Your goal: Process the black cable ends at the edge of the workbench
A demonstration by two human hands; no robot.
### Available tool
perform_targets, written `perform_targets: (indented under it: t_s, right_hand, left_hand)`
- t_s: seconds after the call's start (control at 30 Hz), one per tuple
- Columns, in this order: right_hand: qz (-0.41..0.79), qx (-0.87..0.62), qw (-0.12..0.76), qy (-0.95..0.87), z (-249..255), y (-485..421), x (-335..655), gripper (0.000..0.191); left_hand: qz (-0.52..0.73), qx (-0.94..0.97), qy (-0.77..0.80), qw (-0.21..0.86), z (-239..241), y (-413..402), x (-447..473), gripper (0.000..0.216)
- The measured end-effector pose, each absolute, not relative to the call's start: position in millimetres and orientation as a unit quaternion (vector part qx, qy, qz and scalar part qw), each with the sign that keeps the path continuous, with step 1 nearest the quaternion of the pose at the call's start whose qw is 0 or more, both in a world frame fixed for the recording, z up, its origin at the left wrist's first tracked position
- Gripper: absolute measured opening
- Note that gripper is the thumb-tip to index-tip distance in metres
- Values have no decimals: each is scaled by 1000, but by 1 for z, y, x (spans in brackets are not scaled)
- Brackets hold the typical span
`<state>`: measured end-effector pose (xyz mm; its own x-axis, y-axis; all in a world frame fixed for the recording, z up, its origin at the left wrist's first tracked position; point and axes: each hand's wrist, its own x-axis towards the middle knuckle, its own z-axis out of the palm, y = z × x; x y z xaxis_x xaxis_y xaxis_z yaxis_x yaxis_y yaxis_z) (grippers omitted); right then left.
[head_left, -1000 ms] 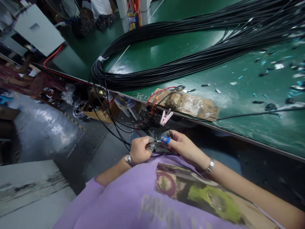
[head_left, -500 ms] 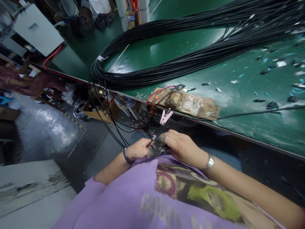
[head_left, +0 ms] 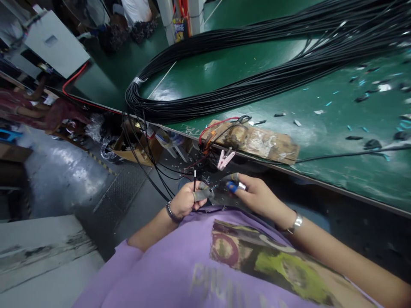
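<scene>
In front of the purple shirt, my left hand [head_left: 188, 200] is closed on a black cable [head_left: 194, 183], whose short white-tipped end stands up above the fingers. Grey coverings wrap some of its fingertips. A short way to the right, my right hand [head_left: 253, 194] is apart from the cable, its thumb and fingers curled towards each other. Blue and grey coverings show on its fingertips, with a shiny silver band beside them. What it pinches, if anything, I cannot make out. A pink clothes peg [head_left: 225, 159] hangs at the table edge above my hands.
A big coil of black cable [head_left: 192, 105] lies across the green table [head_left: 205, 70]. Near the edge is a worn wooden board [head_left: 266, 145] with red and black wires. Scraps litter the right side. Below stands a cardboard box [head_left: 141, 152]; another person [head_left: 41, 107] sits far left.
My hands were together at the cable end and are now apart. The right hand has moved right, and the cable end in the left hand now points upward.
</scene>
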<state>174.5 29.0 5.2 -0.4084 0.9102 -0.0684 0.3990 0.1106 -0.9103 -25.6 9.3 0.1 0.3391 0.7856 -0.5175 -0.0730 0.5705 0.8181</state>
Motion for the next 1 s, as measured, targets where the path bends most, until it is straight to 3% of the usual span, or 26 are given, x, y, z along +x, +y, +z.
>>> perform_targets:
  t_s: [0.13,0.23,0.37,0.47,0.57,0.63,0.7,0.77,0.9,1.0]
  right_hand:
    - [527,-468,296,-645,5,26,166,21]
    - [508,-443,314,-668,9,26,164,18]
    - [462,-430,273,-726,9,26,163,12]
    - [443,-470,255,-720,5,25,163,11]
    - [498,-483,266,-669,2,25,162,11]
    - [548,-482,273,-626,3,26,161,11]
    - [599,-472,273,-587,6,26,161,12]
    - [639,-457,275,-555,9,27,160,16]
    - [680,-448,303,-495,13,27,160,25]
    - [696,-441,311,-473,13,26,159,32]
  left_hand:
    - [300,371,511,715,-4,6,-21,44]
    - [282,413,532,683,-6,5,-19,40]
    - [272,512,539,612,-9,2,-19,34]
    - [301,652,548,429,-14,-1,-21,20]
    - [287,765,537,210,-20,-2,-25,15]
    - [263,793,523,166,-21,-2,-26,15]
    - [252,786,522,213,-20,-1,-25,10]
    - [277,731,528,333,-15,-1,-22,11]
    - [340,477,525,617,-5,0,-15,33]
    - [340,324,503,725,-4,1,-12,39]
